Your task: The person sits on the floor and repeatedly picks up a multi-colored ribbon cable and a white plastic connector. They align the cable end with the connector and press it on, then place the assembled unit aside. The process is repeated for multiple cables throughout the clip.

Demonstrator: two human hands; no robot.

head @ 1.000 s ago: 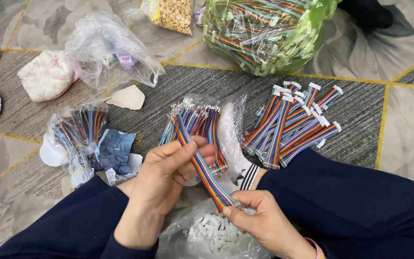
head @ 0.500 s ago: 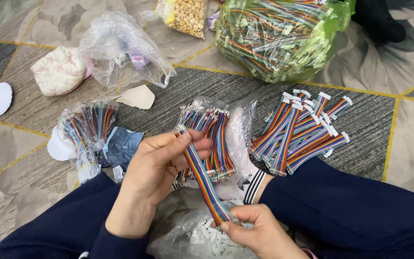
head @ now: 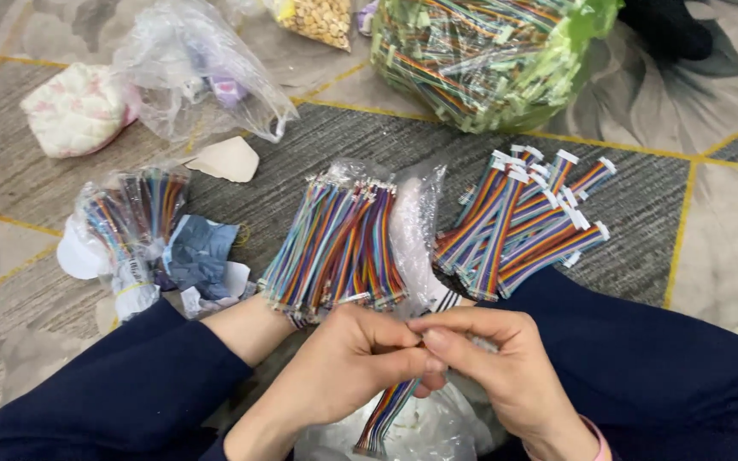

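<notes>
Both hands meet low in the middle of the head view. My left hand (head: 348, 363) pinches the top end of a rainbow ribbon cable (head: 386, 414) that hangs down toward a clear bag of small white connectors (head: 412, 431). My right hand (head: 493, 358) touches the same cable end with its fingertips, against my left thumb. Just beyond the hands lies an open bundle of rainbow cables on clear plastic (head: 335, 243). A pile of cables with white plugs (head: 523, 222) rests to the right of it.
A green bag stuffed with more cables (head: 489, 60) sits at the top. A bagged cable bundle (head: 130, 213) with blue paper lies left. Crumpled clear bags (head: 198, 77), a pink-white cloth lump (head: 74, 107) and a bag of yellow bits (head: 318, 17) lie on the patterned carpet.
The hands came together. My right hand rose from the cable's lower end to its top, so the cable now hangs down from the pinch. The view shifted slightly downward.
</notes>
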